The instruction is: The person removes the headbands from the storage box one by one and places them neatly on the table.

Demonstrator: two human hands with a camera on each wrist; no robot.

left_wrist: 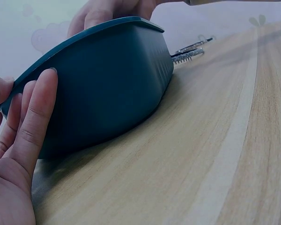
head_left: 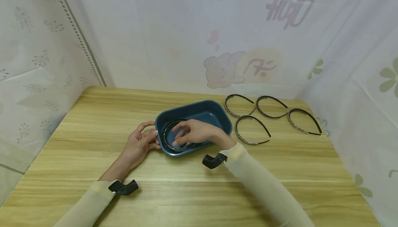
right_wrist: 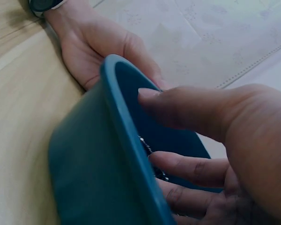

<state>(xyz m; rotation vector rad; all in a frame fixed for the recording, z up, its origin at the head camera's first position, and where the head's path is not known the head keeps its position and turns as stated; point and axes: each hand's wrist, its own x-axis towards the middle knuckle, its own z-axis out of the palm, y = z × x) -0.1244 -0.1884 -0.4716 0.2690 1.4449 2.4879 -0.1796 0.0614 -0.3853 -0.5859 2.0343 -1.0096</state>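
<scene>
A dark blue plastic basin [head_left: 214, 118] with rounded corners stands on the table. My left hand [head_left: 140, 144] grips its left end, thumb at the rim and fingers against the outer wall [left_wrist: 103, 89]. Inside the basin, toward the left, lie dark headbands [head_left: 171, 147] with glittery edges, partly covered by my right hand [head_left: 196, 132]. That hand reaches in over the front rim, its thumb and fingers spread apart and loosely bent. In the right wrist view, a sliver of beaded headband [right_wrist: 145, 145] shows by the fingertips, with nothing between thumb and fingers.
Several toothed, glittery headbands lie right of the basin: one at the back [head_left: 228, 107], one in front of it [head_left: 239, 133], others farther right [head_left: 264, 113] [head_left: 295, 123]. Printed curtains [head_left: 174, 47] hang behind and beside the wooden table [head_left: 168, 192].
</scene>
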